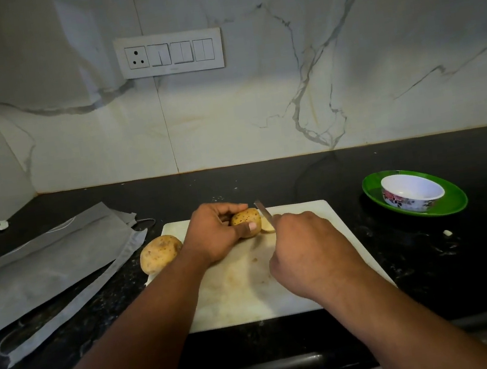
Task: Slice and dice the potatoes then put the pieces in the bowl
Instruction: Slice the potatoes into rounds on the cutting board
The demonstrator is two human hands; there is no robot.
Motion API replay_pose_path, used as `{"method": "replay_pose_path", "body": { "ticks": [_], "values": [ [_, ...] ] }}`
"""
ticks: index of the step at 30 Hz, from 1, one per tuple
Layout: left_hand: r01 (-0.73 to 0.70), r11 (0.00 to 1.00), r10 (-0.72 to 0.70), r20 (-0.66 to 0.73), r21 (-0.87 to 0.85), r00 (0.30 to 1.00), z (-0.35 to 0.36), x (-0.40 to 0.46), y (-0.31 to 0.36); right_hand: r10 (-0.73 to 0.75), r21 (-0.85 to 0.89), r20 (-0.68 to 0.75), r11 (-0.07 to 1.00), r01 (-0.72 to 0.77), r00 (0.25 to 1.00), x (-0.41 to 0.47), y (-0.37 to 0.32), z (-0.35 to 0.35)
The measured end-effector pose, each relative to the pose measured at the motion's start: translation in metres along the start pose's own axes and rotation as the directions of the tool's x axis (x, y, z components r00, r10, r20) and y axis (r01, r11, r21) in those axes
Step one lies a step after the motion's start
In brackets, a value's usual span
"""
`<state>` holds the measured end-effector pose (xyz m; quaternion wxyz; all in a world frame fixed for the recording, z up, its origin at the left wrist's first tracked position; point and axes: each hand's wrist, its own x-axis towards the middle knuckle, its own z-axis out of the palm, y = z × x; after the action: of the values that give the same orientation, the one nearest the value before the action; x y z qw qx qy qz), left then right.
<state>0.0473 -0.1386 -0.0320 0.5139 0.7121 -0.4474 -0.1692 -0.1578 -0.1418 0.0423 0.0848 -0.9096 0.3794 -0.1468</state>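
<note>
Bowl (413,191): white inside, floral print on outer wall, sits on a glossy green plate (454,201) at right on the black speckled countertop (435,267); nothing visible inside it.

Cutting board (238,291): white, rectangular, stained, centre of the counter. Speckled potato (245,217) lies at its far edge, tan skin, oval. One pale cut slice (267,227) lies just right of it, touching the blade. Second whole potato (160,253), larger, rests at the board's left edge.

Left hand (215,235): fingers curled over the speckled potato, thumb pressed on its near side. Right hand (308,253): closed around the knife (263,210) handle, blade angled down against the potato's right end.

Grey folded cloth bag (45,274) lies at left. Small white scrap (446,233) on the counter near the plate.
</note>
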Motion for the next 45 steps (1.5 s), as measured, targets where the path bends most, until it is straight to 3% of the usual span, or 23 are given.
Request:
{"method": "replay_pose_path", "body": {
  "ticks": [10, 18, 33, 45],
  "values": [
    [-0.018, 1.0, 0.018, 0.011, -0.025, 1.0, -0.001, 0.001, -0.003, -0.004, -0.001, -0.032, 1.0, 0.004, 0.999, 0.012, -0.001, 0.016],
    [-0.02, 0.998, 0.022, 0.026, -0.053, 0.999, -0.001, 0.003, -0.006, 0.037, 0.101, -0.01, 0.994, -0.036, 0.999, 0.034, -0.013, 0.023],
    [-0.042, 0.998, 0.043, 0.031, -0.044, 0.999, -0.001, -0.002, -0.002, 0.013, 0.052, 0.033, 0.999, -0.015, 0.999, 0.027, -0.016, 0.029],
    [-0.018, 0.995, 0.023, 0.046, -0.102, 0.999, 0.0, -0.004, 0.0, 0.02, -0.009, 0.182, 1.0, -0.018, 0.983, 0.001, -0.004, 0.019]
  ]
}}
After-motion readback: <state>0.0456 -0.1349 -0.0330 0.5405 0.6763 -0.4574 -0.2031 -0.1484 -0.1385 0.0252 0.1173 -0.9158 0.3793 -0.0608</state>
